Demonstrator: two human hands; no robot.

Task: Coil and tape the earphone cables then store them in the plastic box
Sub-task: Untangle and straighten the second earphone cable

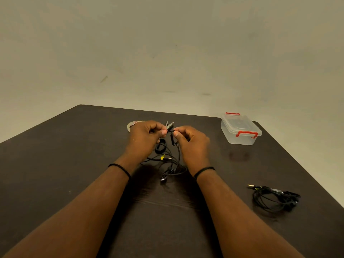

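Observation:
My left hand (144, 137) and my right hand (191, 144) are raised side by side over the middle of the dark table (74, 155). Both pinch a black earphone cable (174, 140) between thumb and fingers. The rest of that cable hangs down into a loose tangle (167, 164) on the table, with a bit of yellow tape on it. A second black earphone cable (275, 198) lies loosely coiled at the right. The clear plastic box (240, 129) with red latches stands closed at the far right.
A roll of tape (133, 124) lies behind my left hand. Scissors (170, 125) lie partly hidden behind both hands, blades pointing away. A plain wall rises beyond the table's far edge.

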